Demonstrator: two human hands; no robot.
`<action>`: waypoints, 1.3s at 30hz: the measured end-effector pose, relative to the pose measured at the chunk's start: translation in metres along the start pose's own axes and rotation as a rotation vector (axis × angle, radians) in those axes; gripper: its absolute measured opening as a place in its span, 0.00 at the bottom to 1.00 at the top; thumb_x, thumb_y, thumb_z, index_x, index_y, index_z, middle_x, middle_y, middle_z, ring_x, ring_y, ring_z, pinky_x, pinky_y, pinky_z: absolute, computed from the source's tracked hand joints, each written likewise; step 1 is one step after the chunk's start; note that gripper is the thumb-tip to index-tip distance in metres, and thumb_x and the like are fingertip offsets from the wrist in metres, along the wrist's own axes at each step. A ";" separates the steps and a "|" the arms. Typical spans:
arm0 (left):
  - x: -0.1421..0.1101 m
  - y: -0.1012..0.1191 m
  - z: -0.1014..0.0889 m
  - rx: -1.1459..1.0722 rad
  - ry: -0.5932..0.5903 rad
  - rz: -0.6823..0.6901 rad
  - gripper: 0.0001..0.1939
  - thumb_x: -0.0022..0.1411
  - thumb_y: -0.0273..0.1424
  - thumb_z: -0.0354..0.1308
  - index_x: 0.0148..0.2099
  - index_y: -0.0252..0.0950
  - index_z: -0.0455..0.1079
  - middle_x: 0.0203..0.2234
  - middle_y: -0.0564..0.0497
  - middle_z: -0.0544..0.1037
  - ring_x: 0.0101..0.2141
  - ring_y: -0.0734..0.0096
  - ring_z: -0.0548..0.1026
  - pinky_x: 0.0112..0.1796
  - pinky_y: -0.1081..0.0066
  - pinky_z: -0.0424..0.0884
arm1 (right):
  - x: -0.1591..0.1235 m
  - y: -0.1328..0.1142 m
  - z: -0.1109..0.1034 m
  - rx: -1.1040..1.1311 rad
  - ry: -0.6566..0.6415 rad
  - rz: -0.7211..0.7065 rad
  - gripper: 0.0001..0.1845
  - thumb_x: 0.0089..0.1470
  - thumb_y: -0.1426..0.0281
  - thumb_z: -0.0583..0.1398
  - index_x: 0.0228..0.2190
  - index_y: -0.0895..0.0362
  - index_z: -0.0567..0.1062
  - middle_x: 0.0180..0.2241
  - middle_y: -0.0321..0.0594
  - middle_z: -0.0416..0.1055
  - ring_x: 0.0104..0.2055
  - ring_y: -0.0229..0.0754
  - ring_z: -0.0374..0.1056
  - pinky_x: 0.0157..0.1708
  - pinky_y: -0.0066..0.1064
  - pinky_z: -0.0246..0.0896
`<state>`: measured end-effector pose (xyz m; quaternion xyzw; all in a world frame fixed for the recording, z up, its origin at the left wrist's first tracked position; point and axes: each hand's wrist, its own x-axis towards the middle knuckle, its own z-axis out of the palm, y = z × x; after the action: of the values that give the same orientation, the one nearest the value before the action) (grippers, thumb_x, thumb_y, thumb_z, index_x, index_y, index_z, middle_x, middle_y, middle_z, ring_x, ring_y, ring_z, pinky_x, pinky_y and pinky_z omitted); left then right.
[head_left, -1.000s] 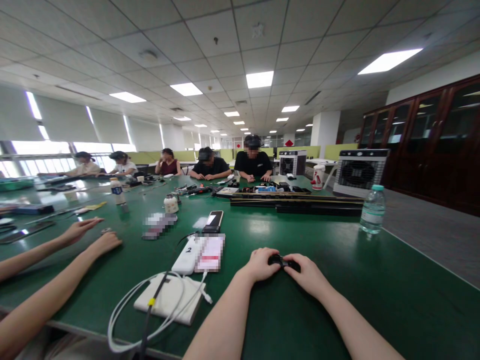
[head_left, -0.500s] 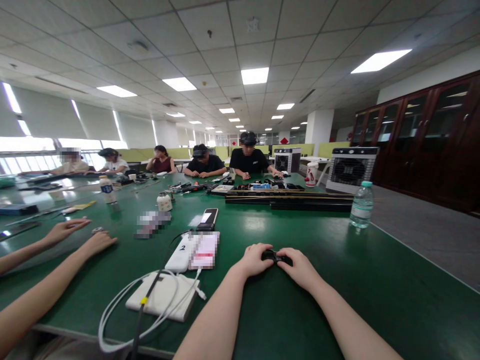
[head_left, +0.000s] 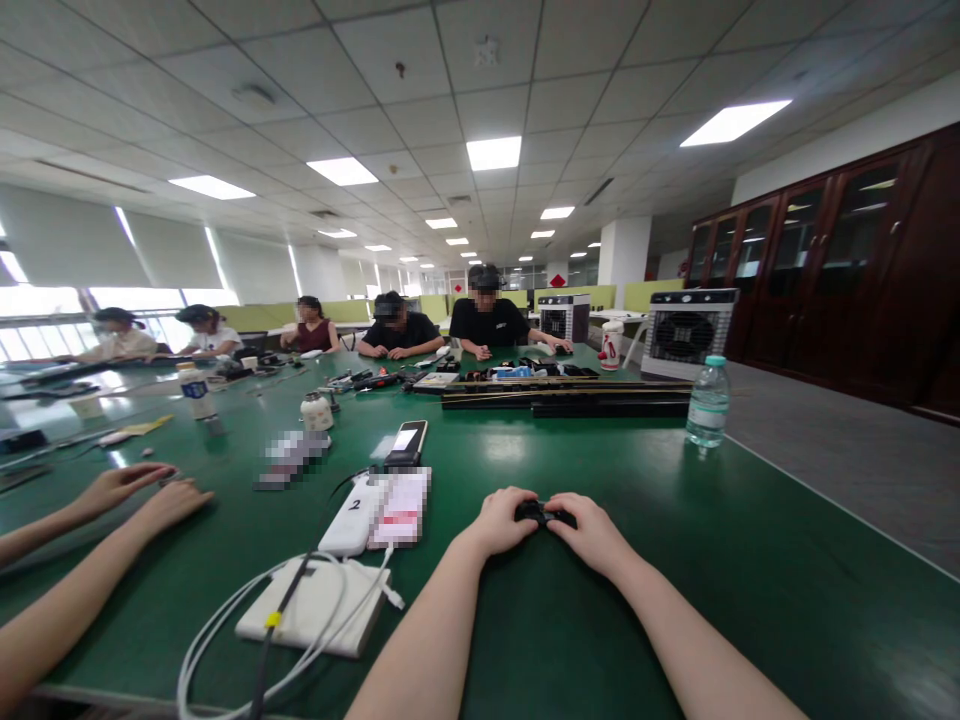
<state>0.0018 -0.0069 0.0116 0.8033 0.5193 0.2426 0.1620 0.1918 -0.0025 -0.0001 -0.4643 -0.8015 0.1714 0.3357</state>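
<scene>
On the green table, my left hand and my right hand rest close together, both closed around a small black object. My left fingers curl over its left end, and my right thumb and fingers grip its right end. Fingers cover most of it, so its kind cannot be made out. To the left of my hands lie a phone with a blurred screen and a white power bank marked "2". Nearer me, a white box lies under a looped white cable.
A co-worker's hands rest at the left. A water bottle stands at the right, near long black bars. Farther back are a white jar and a dark phone. Several people sit across the table.
My view has swung a little to the right, so things sit farther left. Both hands stay on the black object. A person across the table has stretched an arm out sideways.
</scene>
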 end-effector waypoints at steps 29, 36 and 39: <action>0.003 -0.008 0.008 0.024 0.034 -0.046 0.22 0.56 0.32 0.56 0.55 0.39 0.67 0.50 0.47 0.73 0.50 0.59 0.69 0.54 0.63 0.63 | 0.012 0.007 -0.010 0.851 0.494 0.443 0.23 0.34 0.59 0.68 0.34 0.56 0.76 0.37 0.43 0.78 0.42 0.47 0.72 0.42 0.36 0.67; 0.003 -0.006 0.006 0.064 0.022 -0.005 0.23 0.58 0.34 0.54 0.55 0.35 0.67 0.50 0.44 0.73 0.50 0.58 0.69 0.54 0.62 0.63 | 0.011 0.013 -0.012 0.950 0.526 0.552 0.23 0.37 0.59 0.67 0.36 0.56 0.77 0.35 0.42 0.77 0.34 0.41 0.71 0.29 0.28 0.65; 0.001 -0.003 0.005 0.050 0.012 -0.011 0.23 0.57 0.34 0.54 0.56 0.35 0.66 0.51 0.44 0.72 0.51 0.58 0.69 0.55 0.63 0.62 | 0.011 0.012 -0.013 0.966 0.512 0.559 0.22 0.37 0.60 0.67 0.36 0.56 0.77 0.35 0.42 0.77 0.34 0.40 0.71 0.29 0.27 0.65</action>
<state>0.0026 -0.0045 0.0062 0.8026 0.5307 0.2334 0.1403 0.2047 0.0123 0.0060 -0.4787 -0.3749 0.4799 0.6324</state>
